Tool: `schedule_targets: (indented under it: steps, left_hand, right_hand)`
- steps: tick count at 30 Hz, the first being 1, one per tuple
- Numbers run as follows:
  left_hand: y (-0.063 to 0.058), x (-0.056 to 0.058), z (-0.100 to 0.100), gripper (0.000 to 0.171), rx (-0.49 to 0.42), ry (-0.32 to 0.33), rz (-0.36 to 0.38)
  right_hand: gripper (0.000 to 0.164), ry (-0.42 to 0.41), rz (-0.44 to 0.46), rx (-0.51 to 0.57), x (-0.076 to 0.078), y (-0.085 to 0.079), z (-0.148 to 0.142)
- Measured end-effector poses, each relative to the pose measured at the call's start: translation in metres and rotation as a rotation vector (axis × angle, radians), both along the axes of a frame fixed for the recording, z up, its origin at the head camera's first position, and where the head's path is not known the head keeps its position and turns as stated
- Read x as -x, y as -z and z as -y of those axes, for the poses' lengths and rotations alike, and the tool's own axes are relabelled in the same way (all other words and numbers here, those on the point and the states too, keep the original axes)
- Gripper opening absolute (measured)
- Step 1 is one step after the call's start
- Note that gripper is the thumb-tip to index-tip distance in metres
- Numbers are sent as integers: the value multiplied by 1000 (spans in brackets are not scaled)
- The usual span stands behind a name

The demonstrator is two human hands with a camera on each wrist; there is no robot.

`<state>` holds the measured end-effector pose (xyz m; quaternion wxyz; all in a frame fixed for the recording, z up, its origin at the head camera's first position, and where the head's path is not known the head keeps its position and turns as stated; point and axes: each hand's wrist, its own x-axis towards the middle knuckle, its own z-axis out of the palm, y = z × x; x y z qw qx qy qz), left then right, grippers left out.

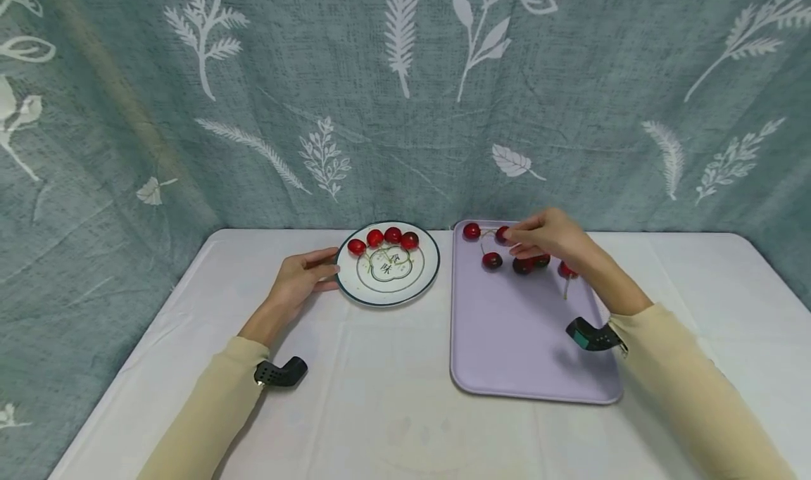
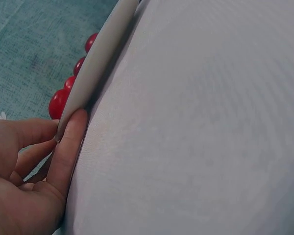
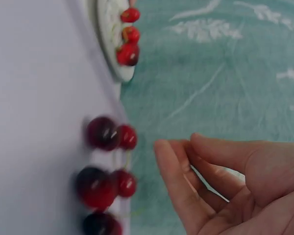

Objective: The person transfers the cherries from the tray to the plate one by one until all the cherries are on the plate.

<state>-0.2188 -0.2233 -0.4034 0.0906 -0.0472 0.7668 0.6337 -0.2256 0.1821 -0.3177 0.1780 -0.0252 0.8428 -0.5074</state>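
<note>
My left hand [image 1: 300, 276] pinches the left rim of a white plate [image 1: 380, 295] with a dark edge and a printed centre. Several red cherries [image 1: 393, 235] with green stems lie in a row along the plate's far side. In the left wrist view, the fingers [image 2: 67, 147] grip the plate's edge from both sides. My right hand [image 1: 548, 237] hovers over the far part of a lilac tray [image 1: 526, 339], close above the dark red cherries [image 1: 491, 260] there. Its thumb and fingers bend loosely toward each other, with nothing between them in the right wrist view.
The plate and tray stand side by side on a white-covered table [image 1: 380, 395], near its far edge. A green curtain with white leaf patterns [image 1: 355, 100] hangs just behind. One cherry [image 1: 566, 270] with its stem lies near the tray's right edge, beside the right wrist.
</note>
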Motion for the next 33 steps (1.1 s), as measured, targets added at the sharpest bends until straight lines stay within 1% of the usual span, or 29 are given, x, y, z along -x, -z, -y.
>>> schedule_targets:
  steps: [3, 10, 15, 19, 25, 30, 33]
  left_hand:
    - [1, 1, -2, 50, 12, -1, 4]
    - [1, 2, -4, 50, 32, -12, 14]
    - [2, 3, -4, 50, 35, -22, 14]
    - [2, 3, -3, 50, 32, -30, 20]
    - [2, 4, -3, 51, 31, -32, 15]
    - [2, 3, -4, 50, 32, -32, 9]
    - [1, 3, -5, 50, 16, -27, 10]
  right_hand:
    - [42, 16, 3, -10, -6, 7, -19]
    - [39, 58, -34, -46, -24, 21, -52]
    - [42, 100, -7, -81, -33, 30, -73]
    - [46, 128, 12, -103, -36, 33, -87]
    - [41, 140, 53, -96, -37, 38, -96]
    - [40, 164, 84, -98, -38, 39, -92]
    - [41, 155, 92, -113, -38, 39, -88]
